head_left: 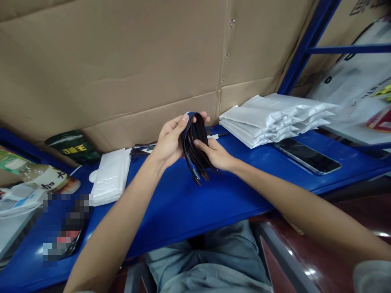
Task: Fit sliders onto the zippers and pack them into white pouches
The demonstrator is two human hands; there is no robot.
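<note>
A folded bundle of thin dark strips (195, 142), blue, black and brown, hangs in a loop above the front of the blue tabletop (171, 211). The left part of the loop is gripped by my left hand (171, 142), its thumb on the blue outer strip. My right hand (217, 155) pinches the right side, thumb pressed on the dark layers. The loose ends dangle below. What the strips are made for cannot be told. More dark strips (139, 151) lie behind my left wrist, partly hidden.
White padded envelopes (269, 116) are stacked at the right, beside a black phone (308, 156). At the left lie more white envelopes (111, 175), a dark green pouch (73, 147), a bottle (49, 177) and a blurred-out item (69, 230). A cardboard wall (122, 73) stands behind.
</note>
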